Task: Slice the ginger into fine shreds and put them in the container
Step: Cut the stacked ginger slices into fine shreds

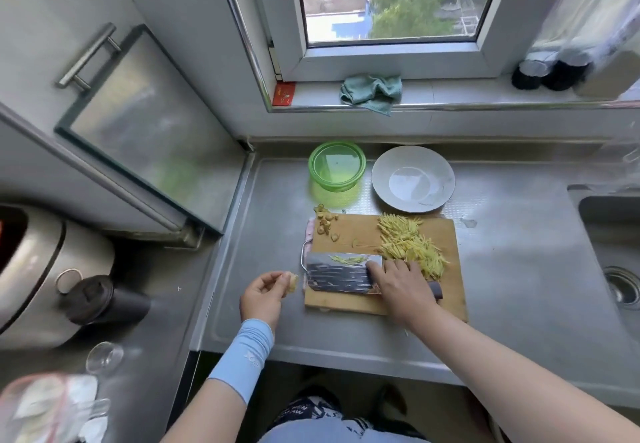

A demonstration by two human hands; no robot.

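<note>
Item log, as I see it from my station, head cam:

1. Left hand (263,295): over the steel counter (259,200), just L of the board. Thumb and fingertips pinch a small pale-yellow ginger stub (292,283). Pale blue sleeve (242,359) on the forearm.
2. Right hand (398,287): lies over the handle end of a broad steel cleaver (341,273), fingers reaching onto the flat of the blade. Can't tell whether it is wrapped round the handle; the dark butt shows past the hand.
3. Cleaver: flat on a rectangular wooden cutting board (346,304), near L part. A few shreds sit on the blade.
4. Pile of yellow ginger shreds (408,245): on the board's R half, just beside the right hand.
5. Knobbly brown-yellow ginger trimmings (325,223): board's far L corner.
6. Green see-through round plastic container (336,165): on the counter beyond the board, no shreds in it.
7. White round shallow dish (412,178): just R of the container.
8. Steel sink (609,235): far R.
9. Crumpled teal cloth (372,91): on the window sill.
</note>
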